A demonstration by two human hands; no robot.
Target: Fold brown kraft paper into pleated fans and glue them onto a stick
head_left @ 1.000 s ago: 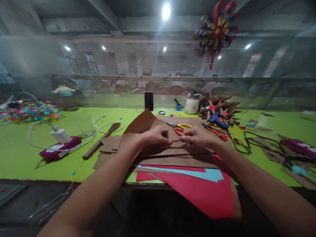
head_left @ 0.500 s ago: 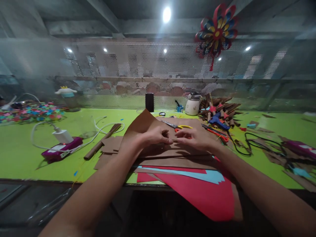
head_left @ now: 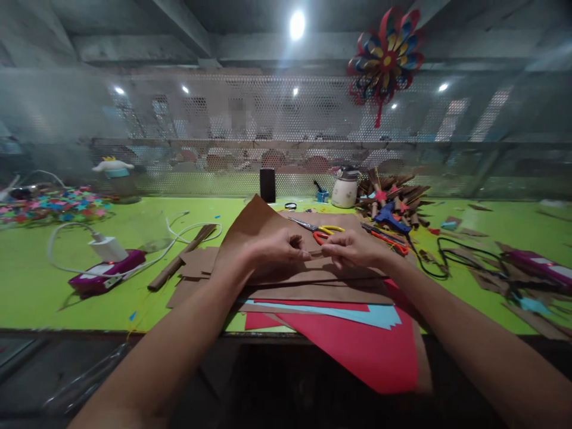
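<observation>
Take the scissors (head_left: pixel 316 229) as your landmark: they lie on the brown sheets (head_left: pixel 322 293), blades pointing away from you and to the left. The thin brown strip (head_left: pixel 315 252) is just on your side of the scissors, held above those sheets between your two hands. Your left hand (head_left: pixel 286 244) is left of the scissors' handles, its grip closed, with thumb and fingertips apparently pinching one end of the strip. Your right hand (head_left: pixel 346 248) is beside the handles, on your side of them, its grip pinched shut on the other end. Finer detail of the fingertips is too small to tell.

The strip looks like paper, so expect it to be very light, limp across its width and easily creased or torn; it should not be slippery in dry fingers. It is best taken by its two ends, with a light pinch of thumb and forefinger, leaving the middle free. A hard squeeze would probably flatten or kink it.

Nearer to you than the scissors, a light blue sheet (head_left: pixel 378 316) and a red sheet (head_left: pixel 370 351) stick out from under the brown ones, the red one hanging over the edge of the green surface (head_left: pixel 36 280). To the right of the scissors lies a blue glue gun (head_left: pixel 391 217); well to their left is a brown roll (head_left: pixel 179 262).
</observation>
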